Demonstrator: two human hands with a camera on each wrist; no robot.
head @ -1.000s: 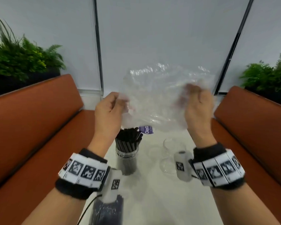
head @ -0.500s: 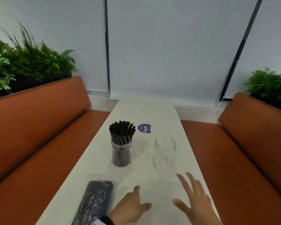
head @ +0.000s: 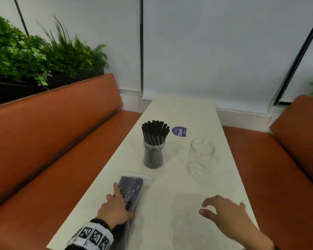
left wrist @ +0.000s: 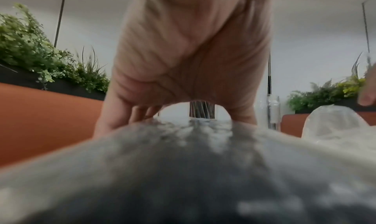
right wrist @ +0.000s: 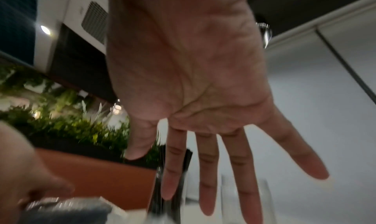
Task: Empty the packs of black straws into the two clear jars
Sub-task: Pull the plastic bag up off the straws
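Note:
A full pack of black straws (head: 132, 186) lies on the white table (head: 179, 109) at the near left. My left hand (head: 119, 202) arches over it and grips it, with the fingers (left wrist: 109, 119) down its left side and the thumb on its right. My right hand (head: 222, 208) hovers open, fingers spread, over the table's near right. One clear jar (head: 153, 154) stands mid-table packed with black straws. The second clear jar (head: 200, 157) stands empty to its right. A crumpled empty clear bag (left wrist: 333, 121) lies to the right of the pack.
A round purple sticker (head: 179, 131) is on the table behind the jars. Orange benches (head: 61, 141) run along both sides. Green plants (head: 34, 55) sit behind the left bench. The table ends at a white wall.
Both hands held the empty clear bag up in front of me; now it lies on the table. My left hand has gone down onto the full pack, and my right hand has lowered, open.

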